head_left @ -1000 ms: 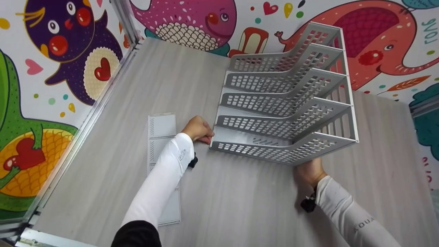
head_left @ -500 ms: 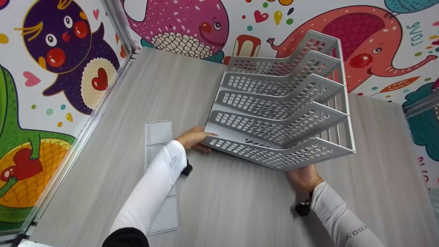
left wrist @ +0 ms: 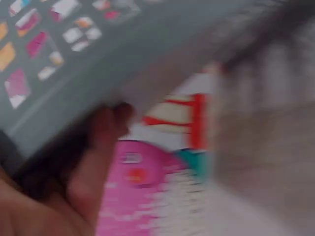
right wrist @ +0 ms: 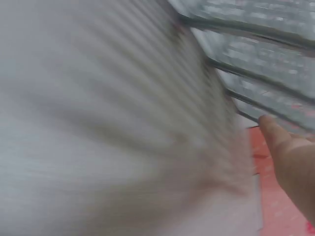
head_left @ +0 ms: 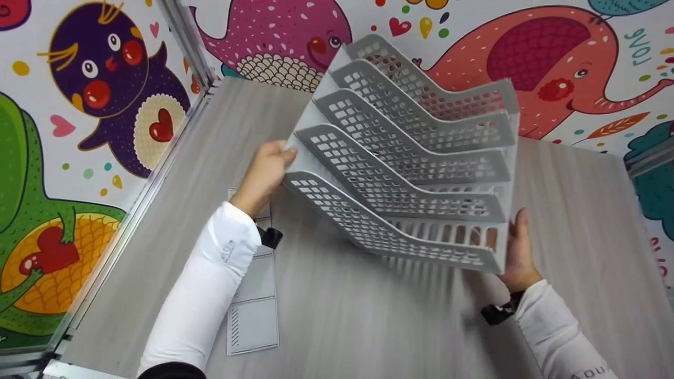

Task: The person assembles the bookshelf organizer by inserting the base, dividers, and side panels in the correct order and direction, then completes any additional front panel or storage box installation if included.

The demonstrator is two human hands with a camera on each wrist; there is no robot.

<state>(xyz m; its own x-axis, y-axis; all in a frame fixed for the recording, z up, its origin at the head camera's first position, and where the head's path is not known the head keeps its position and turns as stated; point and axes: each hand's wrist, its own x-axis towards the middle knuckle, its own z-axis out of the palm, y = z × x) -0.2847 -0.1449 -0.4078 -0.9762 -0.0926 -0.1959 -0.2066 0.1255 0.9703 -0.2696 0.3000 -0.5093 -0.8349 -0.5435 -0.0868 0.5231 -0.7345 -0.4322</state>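
A grey magazine file rack (head_left: 410, 158) with perforated dividers and several slots is held up, tilted, over the table in the head view. My left hand (head_left: 266, 171) grips its left end, thumb on the pale end strip and fingers tucked underneath. In the left wrist view, fingers (left wrist: 93, 172) curl beneath the perforated side panel (left wrist: 74, 73). My right hand (head_left: 518, 252) supports the rack's lower right corner with a straight, raised thumb; skin shows through the slatted panel (head_left: 442, 231). The right wrist view shows this hand (right wrist: 295, 162) extended against the slats, partly cut off.
A flat, pale grey panel (head_left: 253, 321) with dividing lines and slanted slits lies on the wood-grain table (head_left: 342, 316), partly behind the left forearm. Cartoon-printed walls (head_left: 558, 68) stand behind and to the left, joined by a metal rail (head_left: 131, 210).
The rack has been lifted off the table and tipped, its left end rising. My left hand has taken hold of that end and moved up; my right hand has shifted to the right corner.
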